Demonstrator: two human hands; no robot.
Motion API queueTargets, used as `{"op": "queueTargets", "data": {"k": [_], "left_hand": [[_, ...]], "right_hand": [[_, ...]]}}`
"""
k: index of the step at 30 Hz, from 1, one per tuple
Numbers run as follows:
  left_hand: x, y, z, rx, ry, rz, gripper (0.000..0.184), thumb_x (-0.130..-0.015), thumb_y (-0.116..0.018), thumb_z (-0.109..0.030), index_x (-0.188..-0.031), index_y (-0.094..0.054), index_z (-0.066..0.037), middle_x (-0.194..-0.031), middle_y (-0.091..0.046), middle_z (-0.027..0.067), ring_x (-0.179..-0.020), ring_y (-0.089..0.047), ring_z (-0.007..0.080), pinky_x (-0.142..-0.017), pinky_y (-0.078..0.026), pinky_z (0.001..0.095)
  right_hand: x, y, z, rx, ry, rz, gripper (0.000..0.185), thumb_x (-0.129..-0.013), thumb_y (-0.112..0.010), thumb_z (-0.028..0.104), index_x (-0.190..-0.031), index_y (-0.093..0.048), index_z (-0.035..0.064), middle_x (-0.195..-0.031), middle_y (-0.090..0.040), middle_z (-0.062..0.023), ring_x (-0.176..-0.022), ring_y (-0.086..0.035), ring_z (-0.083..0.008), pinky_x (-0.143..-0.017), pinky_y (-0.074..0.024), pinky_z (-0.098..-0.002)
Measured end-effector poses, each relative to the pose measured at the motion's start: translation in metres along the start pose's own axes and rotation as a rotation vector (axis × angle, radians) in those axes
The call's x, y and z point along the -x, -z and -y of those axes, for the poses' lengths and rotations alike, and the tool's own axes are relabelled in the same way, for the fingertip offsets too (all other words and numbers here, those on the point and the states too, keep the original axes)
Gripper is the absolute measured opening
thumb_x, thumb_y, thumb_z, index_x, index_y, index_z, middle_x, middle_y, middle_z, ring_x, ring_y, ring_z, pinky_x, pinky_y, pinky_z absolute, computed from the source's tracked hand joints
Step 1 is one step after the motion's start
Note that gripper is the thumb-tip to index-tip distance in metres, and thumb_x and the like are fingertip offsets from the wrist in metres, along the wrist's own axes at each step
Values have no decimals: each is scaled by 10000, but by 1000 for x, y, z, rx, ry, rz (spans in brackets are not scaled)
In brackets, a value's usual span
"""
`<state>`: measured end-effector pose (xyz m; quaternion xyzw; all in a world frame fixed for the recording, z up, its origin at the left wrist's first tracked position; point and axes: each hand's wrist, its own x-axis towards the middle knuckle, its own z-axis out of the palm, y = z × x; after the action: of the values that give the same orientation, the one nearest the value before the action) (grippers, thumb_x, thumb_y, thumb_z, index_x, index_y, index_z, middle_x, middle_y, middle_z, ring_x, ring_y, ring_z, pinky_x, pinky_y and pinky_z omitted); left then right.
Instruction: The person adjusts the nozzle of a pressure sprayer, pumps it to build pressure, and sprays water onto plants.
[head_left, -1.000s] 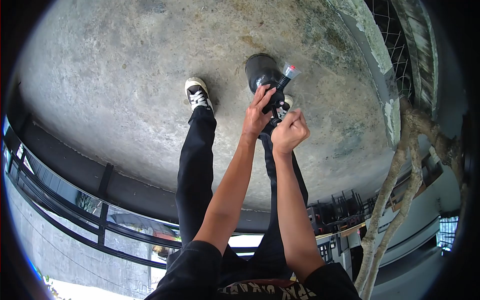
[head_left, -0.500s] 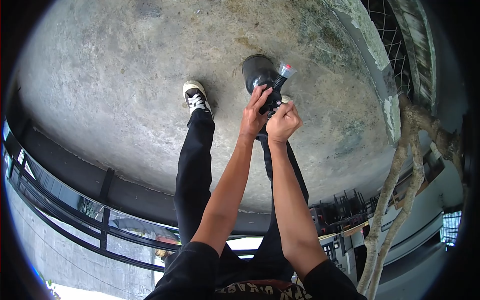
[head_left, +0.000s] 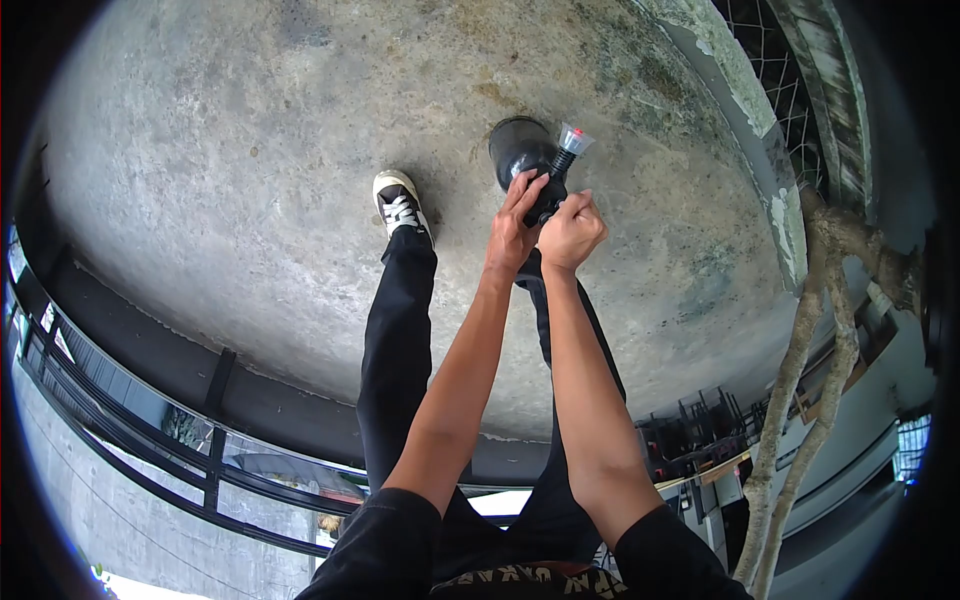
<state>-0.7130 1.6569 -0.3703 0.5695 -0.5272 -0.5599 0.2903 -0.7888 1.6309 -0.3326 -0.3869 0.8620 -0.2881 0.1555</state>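
Note:
A black pressure sprayer (head_left: pixel 520 150) with a rounded, glossy body is tilted, its base away from me. From its head a ribbed black nozzle ends in a clear, cone-shaped tip (head_left: pixel 575 138) with a red centre. My left hand (head_left: pixel 513 225) is closed around the sprayer's head, fingers lying along its upper side. Beside it, my right hand (head_left: pixel 572 232) makes a fist at the near end of the sprayer. The part inside that fist is hidden by the fingers.
Stained concrete floor (head_left: pixel 300 180) spreads around my feet. My left shoe (head_left: pixel 398 200) stands left of the sprayer. Behind me runs a black metal railing (head_left: pixel 215 465). On the right are a pale low wall (head_left: pixel 790 235), a branching trunk (head_left: pixel 790 440) and stacked dark furniture (head_left: pixel 700 430).
My right fist has shifted slightly closer to the sprayer's head, covering the dark part seen beside it before. The whole view has moved a little; my left hand keeps its hold.

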Motion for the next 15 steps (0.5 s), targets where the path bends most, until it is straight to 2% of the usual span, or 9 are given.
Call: {"op": "queueTargets", "data": {"k": [2, 5, 6, 7, 9, 11, 12, 14, 15], "left_hand": [[2, 4, -1, -17, -21, 23, 770, -634, -682, 80, -1328, -428, -141, -1375, -393, 148, -1259, -393, 334, -974, -413, 386], [12, 33, -17, 5, 176, 108, 830, -667, -704, 47, -1384, -342, -165, -1401, -356, 163, -1263, -387, 336, -944, -439, 380], [18, 47, -15, -24, 288, 140, 822, -711, -706, 9, -1403, -303, -175, -1394, -372, 159, -1224, -441, 339, -883, -483, 388], [25, 64, -14, -24, 321, 146, 792, -743, -689, -4, -1407, -294, -177, -1382, -395, 144, -1184, -481, 322, -864, -500, 393], [46, 99, -3, -47, 374, 150, 711, -805, -639, -15, -1408, -298, -176, -1342, -444, 144, -1116, -545, 291, -832, -519, 372], [70, 134, 6, -64, 478, 130, 646, -834, -581, 12, -1398, -326, -171, -1294, -490, 146, -1101, -556, 265, -826, -510, 338], [87, 151, 16, -122, 481, 135, 630, -841, -576, 7, -1394, -335, -172, -1269, -511, 146, -1100, -557, 261, -825, -506, 340], [115, 183, 18, -186, 616, 150, 590, -837, -573, 17, -1370, -374, -138, -1205, -557, 146, -1067, -576, 231, -839, -498, 327], [128, 197, 16, -211, 595, 153, 575, -836, -576, 8, -1361, -383, -126, -1187, -566, 156, -1041, -587, 251, -816, -509, 345]], "right_hand": [[4, 6, -6, -69, -80, 40, 419, -881, -470, 108, -490, -441, -40, -514, -513, -165, -441, -495, -317, -442, -366, -367], [-8, 20, 1, -413, -695, 271, 548, -918, -510, 302, -468, -447, -3, -486, -486, -86, -474, -493, -210, -497, -376, -291], [-9, 30, -13, -562, -797, 327, 583, -909, -510, 443, -519, -507, 9, -550, -498, -35, -554, -492, -139, -561, -387, -250], [0, 38, -29, -1042, -935, 253, 487, -909, -526, 411, -676, -570, -15, -656, -536, -33, -577, -493, -126, -564, -389, -249], [26, 49, -43, -914, -856, 176, 353, -894, -576, 329, -911, -562, -24, -737, -535, -8, -567, -473, -81, -547, -373, -237], [62, 40, -66, -587, -613, 445, 453, -826, -672, 297, -1101, -499, -18, -859, -554, -39, -708, -534, -90, -620, -416, -234], [71, 28, -72, -508, -542, 531, 503, -793, -701, 315, -1114, -494, -12, -905, -555, -53, -785, -532, -114, -690, -416, -256], [88, 2, -83, -356, -381, 681, 609, -727, -758, 353, -1141, -484, 1, -996, -556, -82, -939, -527, -161, -830, -416, -300], [82, -5, -78, -389, -448, 692, 543, -738, -749, 345, -1081, -506, 2, -939, -564, -67, -882, -530, -152, -802, -418, -296]]}}
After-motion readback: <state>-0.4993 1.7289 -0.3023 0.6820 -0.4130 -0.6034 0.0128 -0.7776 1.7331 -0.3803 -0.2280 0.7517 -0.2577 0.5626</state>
